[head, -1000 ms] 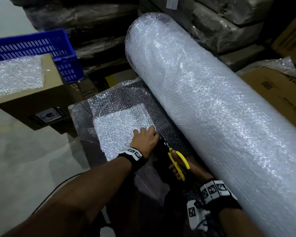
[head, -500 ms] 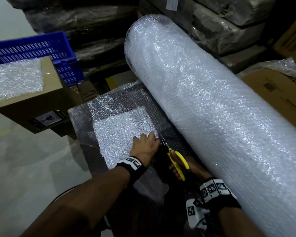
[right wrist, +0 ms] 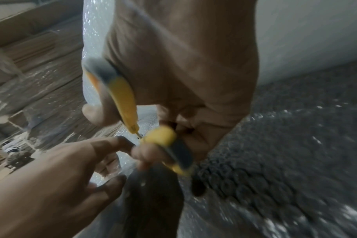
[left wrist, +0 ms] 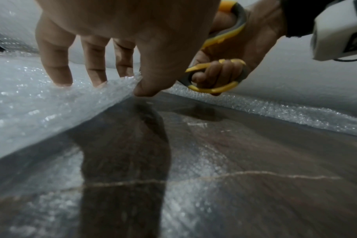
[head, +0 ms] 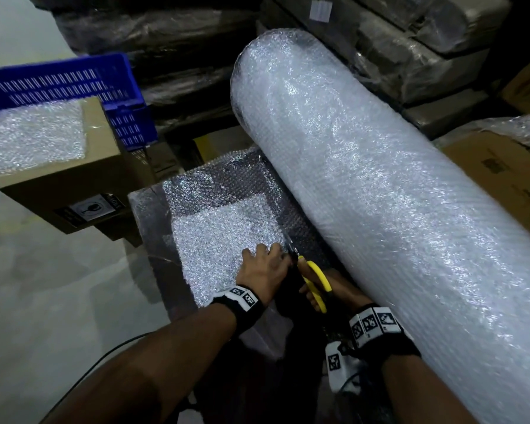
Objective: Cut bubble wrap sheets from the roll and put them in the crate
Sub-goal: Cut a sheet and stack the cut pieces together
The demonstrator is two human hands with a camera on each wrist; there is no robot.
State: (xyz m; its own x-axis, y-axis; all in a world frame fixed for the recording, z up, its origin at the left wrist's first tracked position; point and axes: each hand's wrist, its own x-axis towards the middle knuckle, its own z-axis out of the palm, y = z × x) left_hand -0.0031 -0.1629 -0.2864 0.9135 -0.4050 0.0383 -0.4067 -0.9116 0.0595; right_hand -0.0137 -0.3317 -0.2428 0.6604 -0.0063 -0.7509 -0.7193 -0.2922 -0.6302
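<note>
Gripping yellow-handled scissors, pinching bubbled sheet, cylindrical roll

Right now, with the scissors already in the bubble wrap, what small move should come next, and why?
Probably close the scissors and push them forward toward the far edge. The right hand grips the handles, the left hand pinches the sheet beside the blades, and the sheet ahead looks uncut, joined to the roll.

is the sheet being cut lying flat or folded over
Folded: the sheet shows a brighter doubled patch, left hand gripping its edge.
</note>
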